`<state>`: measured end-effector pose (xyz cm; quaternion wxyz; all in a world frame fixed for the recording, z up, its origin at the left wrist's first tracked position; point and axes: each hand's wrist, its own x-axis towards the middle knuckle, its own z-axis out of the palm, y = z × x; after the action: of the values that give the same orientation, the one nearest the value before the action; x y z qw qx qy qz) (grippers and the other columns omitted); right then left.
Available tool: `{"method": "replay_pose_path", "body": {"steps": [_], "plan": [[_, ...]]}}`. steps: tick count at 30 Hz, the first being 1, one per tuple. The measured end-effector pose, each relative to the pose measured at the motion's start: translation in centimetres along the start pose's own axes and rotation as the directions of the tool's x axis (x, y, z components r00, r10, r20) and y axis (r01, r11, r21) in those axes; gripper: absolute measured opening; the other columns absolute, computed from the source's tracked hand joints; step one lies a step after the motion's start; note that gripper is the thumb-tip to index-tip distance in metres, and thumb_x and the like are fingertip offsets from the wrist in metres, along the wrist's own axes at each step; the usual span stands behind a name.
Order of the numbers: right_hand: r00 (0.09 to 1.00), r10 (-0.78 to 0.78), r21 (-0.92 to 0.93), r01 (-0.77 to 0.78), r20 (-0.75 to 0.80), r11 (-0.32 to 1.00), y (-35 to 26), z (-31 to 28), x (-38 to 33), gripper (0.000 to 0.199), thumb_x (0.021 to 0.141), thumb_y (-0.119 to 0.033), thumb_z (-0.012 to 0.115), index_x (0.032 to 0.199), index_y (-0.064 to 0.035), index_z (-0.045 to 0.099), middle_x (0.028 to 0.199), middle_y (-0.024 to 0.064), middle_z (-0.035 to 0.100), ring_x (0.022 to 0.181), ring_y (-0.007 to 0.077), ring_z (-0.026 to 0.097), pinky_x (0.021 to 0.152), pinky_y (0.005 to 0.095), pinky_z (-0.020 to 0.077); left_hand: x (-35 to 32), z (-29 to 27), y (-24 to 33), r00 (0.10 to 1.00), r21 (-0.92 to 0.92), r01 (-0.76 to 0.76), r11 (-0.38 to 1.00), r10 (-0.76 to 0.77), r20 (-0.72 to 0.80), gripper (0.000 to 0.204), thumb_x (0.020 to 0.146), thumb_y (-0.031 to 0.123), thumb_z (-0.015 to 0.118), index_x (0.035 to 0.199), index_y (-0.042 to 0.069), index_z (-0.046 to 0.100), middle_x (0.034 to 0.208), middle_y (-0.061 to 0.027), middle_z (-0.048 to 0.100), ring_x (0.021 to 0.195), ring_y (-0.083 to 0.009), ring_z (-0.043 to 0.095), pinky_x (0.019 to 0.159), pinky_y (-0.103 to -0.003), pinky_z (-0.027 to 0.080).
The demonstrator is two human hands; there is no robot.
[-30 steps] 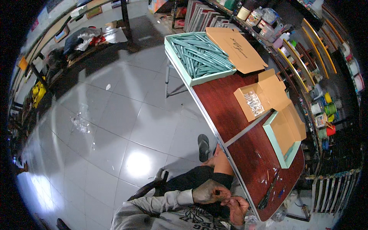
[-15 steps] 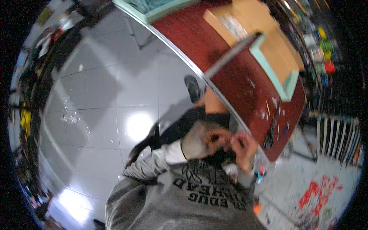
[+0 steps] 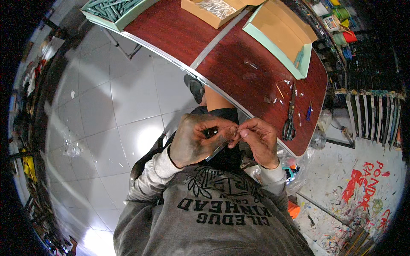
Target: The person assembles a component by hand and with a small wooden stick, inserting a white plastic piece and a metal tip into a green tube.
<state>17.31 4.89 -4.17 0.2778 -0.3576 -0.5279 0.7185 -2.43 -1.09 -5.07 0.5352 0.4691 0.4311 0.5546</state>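
One slim bluish stick [image 3: 216,152] shows under the left hand [image 3: 195,141], whose narrow grip seems to hold it above the lap [image 3: 228,161], beside the desk [image 3: 256,91]; the right hand [image 3: 260,143] pinches something too small to tell. Fine fingertip work, it seems, calling next for steadiness.

There are two hands [image 3: 188,143] [image 3: 260,145], three boxes [image 3: 128,22] [image 3: 200,15] [image 3: 277,27], one table [image 3: 252,83].
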Motion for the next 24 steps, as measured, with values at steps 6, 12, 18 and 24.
{"method": "replay_pose_path", "body": {"steps": [6, 12, 18, 24], "plan": [[1.0, -0.013, -0.055, 0.013, 0.005, 0.998, -0.2, -0.8, -0.1, 0.016, 0.09, -0.011, 0.066, 0.095, 0.0035, 0.062, 0.082, 0.0103, 0.067, 0.072, 0.0204, 0.067, 0.07, 0.0331, 0.0561, 0.5, 0.8, 0.3, 0.994, 0.166, -0.103, 0.981, 0.105, -0.001, 0.012, 0.091, 0.012, 0.065, 0.092, 0.002, 0.071, 0.072, -0.0058, 0.068, 0.063, -0.0122, 0.063, 0.059, -0.027, 0.049], [0.998, 0.007, -0.191, -0.018, -0.059, 0.981, 0.7, -2.7, -0.8, 0.017, 0.086, -0.013, 0.07, 0.093, 0.0005, 0.062, 0.082, 0.0064, 0.063, 0.07, 0.0148, 0.062, 0.066, 0.029, 0.0537, 0.3, 1.1, -0.3, 0.939, 0.43, -0.323, 0.843, 0.341, 0.036, 0.012, 0.084, 0.011, 0.066, 0.094, 0.004, 0.071, 0.073, -0.0092, 0.068, 0.066, -0.0261, 0.066, 0.06, -0.036, 0.051], [0.987, -0.048, -0.162, 0.023, -0.153, 0.987, 1.3, -1.8, -1.1, 0.013, 0.085, -0.009, 0.07, 0.087, -0.0038, 0.058, 0.082, 0.004, 0.061, 0.071, 0.0137, 0.06, 0.063, 0.0254, 0.0496, -0.3, 1.8, -0.5, 0.944, 0.396, -0.275, 0.876, 0.324, -0.061, 0.008, 0.085, 0.013, 0.065, 0.087, 0.005, 0.069, 0.071, -0.0092, 0.067, 0.066, -0.0279, 0.065, 0.059, -0.037, 0.05], [0.997, 0.018, -0.025, -0.02, -0.076, 0.999, 1.2, -1.4, -1.4, 0.012, 0.085, -0.009, 0.068, 0.09, 0.0003, 0.062, 0.082, 0.0086, 0.065, 0.075, 0.0157, 0.063, 0.067, 0.0289, 0.0517, -0.9, 1.1, -0.8, 0.958, 0.358, -0.251, 0.899, 0.285, -0.044, 0.011, 0.086, 0.012, 0.063, 0.078, 0.005, 0.066, 0.066, -0.0076, 0.065, 0.061, -0.0258, 0.064, 0.056, -0.035, 0.049]]}}
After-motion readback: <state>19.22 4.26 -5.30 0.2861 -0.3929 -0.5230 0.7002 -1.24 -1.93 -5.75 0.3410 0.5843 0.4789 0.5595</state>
